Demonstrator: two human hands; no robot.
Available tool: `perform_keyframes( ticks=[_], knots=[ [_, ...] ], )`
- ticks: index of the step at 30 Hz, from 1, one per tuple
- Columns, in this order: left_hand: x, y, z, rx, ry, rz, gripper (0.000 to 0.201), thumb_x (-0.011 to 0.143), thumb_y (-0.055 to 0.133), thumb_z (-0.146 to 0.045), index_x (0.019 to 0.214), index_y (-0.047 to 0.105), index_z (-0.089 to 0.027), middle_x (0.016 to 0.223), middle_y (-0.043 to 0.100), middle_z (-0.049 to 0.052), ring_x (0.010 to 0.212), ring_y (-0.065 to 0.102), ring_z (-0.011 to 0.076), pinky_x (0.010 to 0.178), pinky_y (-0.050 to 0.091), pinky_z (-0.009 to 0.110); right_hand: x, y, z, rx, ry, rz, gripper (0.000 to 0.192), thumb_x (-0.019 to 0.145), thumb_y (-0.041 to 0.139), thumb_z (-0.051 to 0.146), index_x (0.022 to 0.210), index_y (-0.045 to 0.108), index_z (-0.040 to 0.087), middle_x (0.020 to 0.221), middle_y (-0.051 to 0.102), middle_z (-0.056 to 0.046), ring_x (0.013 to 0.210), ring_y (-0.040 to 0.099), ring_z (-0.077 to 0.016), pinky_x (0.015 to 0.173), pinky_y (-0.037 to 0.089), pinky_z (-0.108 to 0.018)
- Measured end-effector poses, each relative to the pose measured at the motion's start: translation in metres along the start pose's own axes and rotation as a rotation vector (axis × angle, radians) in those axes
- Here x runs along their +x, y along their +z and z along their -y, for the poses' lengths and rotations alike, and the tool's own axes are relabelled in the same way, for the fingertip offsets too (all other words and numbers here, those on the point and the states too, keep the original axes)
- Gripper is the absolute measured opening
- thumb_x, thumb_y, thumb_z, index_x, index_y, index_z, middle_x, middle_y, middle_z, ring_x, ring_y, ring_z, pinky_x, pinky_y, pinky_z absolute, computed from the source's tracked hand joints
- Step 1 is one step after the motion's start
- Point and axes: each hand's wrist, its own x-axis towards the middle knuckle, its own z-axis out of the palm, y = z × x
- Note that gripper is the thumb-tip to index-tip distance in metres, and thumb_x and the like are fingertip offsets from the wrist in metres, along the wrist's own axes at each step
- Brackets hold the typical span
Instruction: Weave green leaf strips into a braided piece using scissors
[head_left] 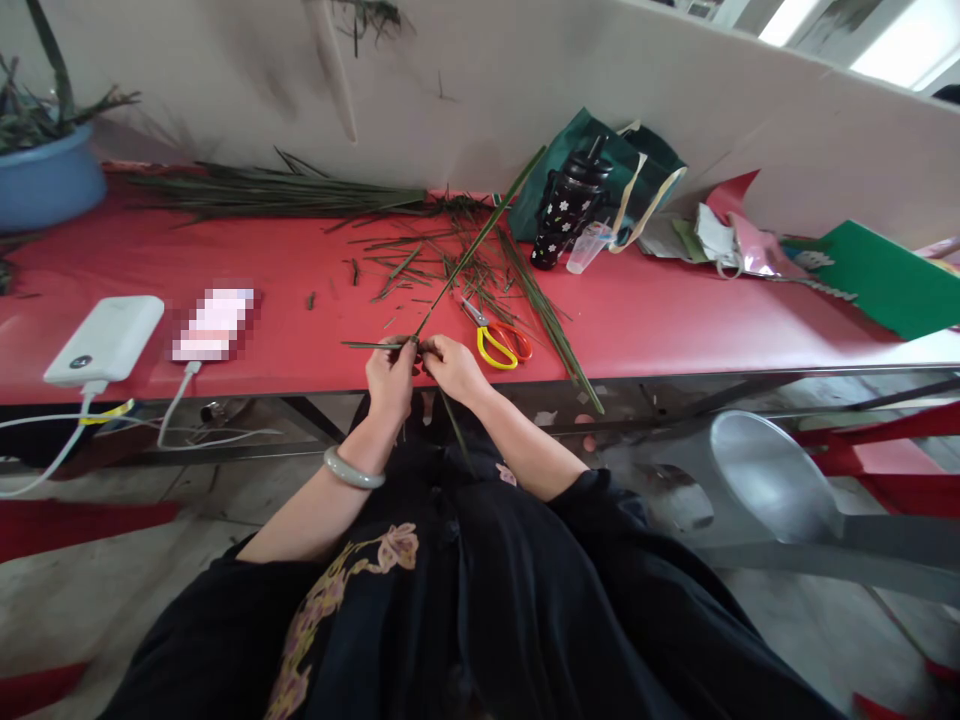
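Observation:
At the front edge of the red table, my left hand [390, 378] and my right hand [452, 367] meet, fingers closed on long green leaf strips [480, 240]. One strip rises to the upper right, another sticks out left, and one hangs down over my lap. Where the strips cross, my fingertips hide most of the detail. Scissors [496, 345] with a yellow and an orange handle lie just right of my right hand. Cut leaf scraps [405, 270] are scattered beyond my hands, and a bundle of long strips [551, 320] lies to the right, its ends past the table edge.
A big leaf bundle [300, 192] lies along the wall. A blue pot [49, 180], white power bank [106, 340] and cabled phone [214, 325] are left. Right are a black flowered tumbler [570, 205], plastic cup [589, 247], green bag [555, 160], green board [885, 280] and metal stool [772, 480].

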Motion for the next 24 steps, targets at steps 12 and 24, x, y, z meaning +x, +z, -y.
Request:
perform_keyframes(
  ticks=[12,24],
  knots=[
    [0.003,-0.001,-0.005,-0.197,-0.258,0.134,0.019,0.066,0.061,-0.032,0.072,0.057,-0.014,0.045,0.044,-0.005,0.036,0.040,0.0059,0.036,0.029,0.018,0.002,-0.005,-0.005,-0.097,-0.062,-0.010,0.019,0.081,0.046,0.027,0.093,0.059,0.020,0.082,0.065,0.000,0.078,0.060,-0.0131,0.071,0.044,-0.024],
    [0.002,0.000,-0.014,-0.240,-0.336,0.048,0.016,0.066,0.059,-0.028,0.065,0.053,-0.014,0.047,0.048,-0.002,0.039,0.043,0.0071,0.037,0.029,0.019,-0.004,-0.008,-0.007,-0.230,-0.056,0.015,0.024,0.082,0.045,0.026,0.100,0.061,0.026,0.091,0.067,0.000,0.086,0.061,-0.0158,0.076,0.045,-0.026]
  ],
)
